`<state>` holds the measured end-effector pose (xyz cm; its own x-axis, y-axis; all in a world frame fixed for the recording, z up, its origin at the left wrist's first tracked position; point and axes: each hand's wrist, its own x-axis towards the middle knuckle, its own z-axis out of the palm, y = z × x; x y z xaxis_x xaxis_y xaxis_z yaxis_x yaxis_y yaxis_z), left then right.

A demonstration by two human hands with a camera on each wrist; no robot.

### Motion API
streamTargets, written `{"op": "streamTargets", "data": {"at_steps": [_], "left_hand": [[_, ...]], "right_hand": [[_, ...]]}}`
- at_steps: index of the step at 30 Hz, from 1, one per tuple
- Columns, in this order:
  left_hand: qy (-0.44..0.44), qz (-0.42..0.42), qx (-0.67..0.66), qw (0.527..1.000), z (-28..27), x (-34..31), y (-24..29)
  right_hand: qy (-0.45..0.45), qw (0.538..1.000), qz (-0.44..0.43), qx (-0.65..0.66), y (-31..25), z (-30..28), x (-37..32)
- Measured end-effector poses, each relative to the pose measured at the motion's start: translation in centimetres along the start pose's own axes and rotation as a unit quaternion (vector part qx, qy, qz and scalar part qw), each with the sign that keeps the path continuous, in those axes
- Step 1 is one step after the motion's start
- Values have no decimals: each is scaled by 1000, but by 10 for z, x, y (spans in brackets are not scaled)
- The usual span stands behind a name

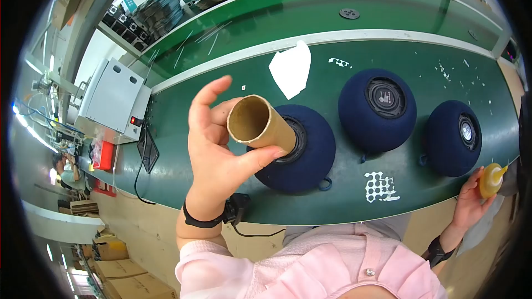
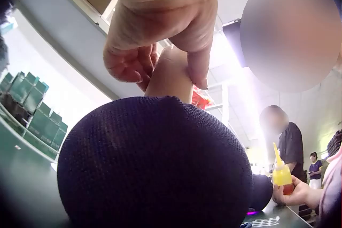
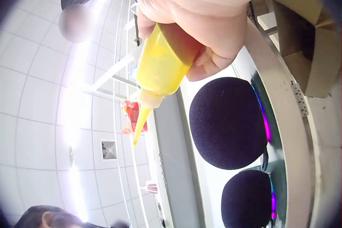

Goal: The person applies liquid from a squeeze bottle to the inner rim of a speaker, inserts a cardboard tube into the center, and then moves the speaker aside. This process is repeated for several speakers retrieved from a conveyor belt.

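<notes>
My left hand (image 1: 213, 152) grips a brown cardboard tube (image 1: 280, 132) between thumb and fingers. The tube's lower end meets the black round recess of a navy, fabric-covered round speaker (image 1: 313, 171), its open end tilted towards the head camera. In the left wrist view the speaker's cloth side (image 2: 155, 158) hides the tube's foot. Off at the table's right end, my right hand (image 1: 469, 204) holds a squeeze bottle (image 1: 490, 180) of yellowish content with a pointed nozzle (image 3: 141, 126). The bottle is away from the speakers, its nozzle slanting down in the right wrist view.
Two more navy speakers (image 1: 360, 119) (image 1: 441, 147) sit to the right, recesses up. White paper (image 1: 292, 69) and a perforated white label sheet (image 1: 379, 187) lie on the green table (image 1: 343, 205). A grey machine (image 1: 111, 97) and a red bin (image 1: 103, 156) stand left.
</notes>
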<state>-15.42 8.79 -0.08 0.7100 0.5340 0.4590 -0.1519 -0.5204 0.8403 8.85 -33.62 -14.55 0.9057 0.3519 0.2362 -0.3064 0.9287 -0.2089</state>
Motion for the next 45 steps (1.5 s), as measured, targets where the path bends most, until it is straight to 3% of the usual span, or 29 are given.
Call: {"op": "streamTargets", "data": {"at_steps": [15, 20, 30, 32, 35, 36, 39, 43, 45], "left_hand": [[14, 8, 16, 1000, 8, 1, 5], [8, 10, 62, 998, 8, 3, 4], [11, 26, 58, 998, 7, 0, 3], [89, -26, -78, 993, 3, 1, 7], [218, 95, -165, 957, -20, 4, 12], [221, 96, -165, 956, -22, 5, 17], [187, 109, -165, 962, -18, 19, 39], [-21, -13, -193, 981, 27, 49, 55], [-112, -19, -157, 981, 48, 65, 47]], "right_hand": [[37, 999, -12, 0, -11, -9, -3], [-3, 1000, -2, -3, -10, -10, -3], [17, 1000, -20, -6, -12, -13, -6], [-3, 1000, 9, 11, -10, -10, -3], [13, 1000, -3, 5, -10, -11, -3], [10, 1000, -1, 4, -11, -11, -2], [7, 1000, -9, 2, -7, -9, 1], [17, 999, 7, 27, 4, 6, -1], [5, 999, 6, 34, 11, 12, 0]]}}
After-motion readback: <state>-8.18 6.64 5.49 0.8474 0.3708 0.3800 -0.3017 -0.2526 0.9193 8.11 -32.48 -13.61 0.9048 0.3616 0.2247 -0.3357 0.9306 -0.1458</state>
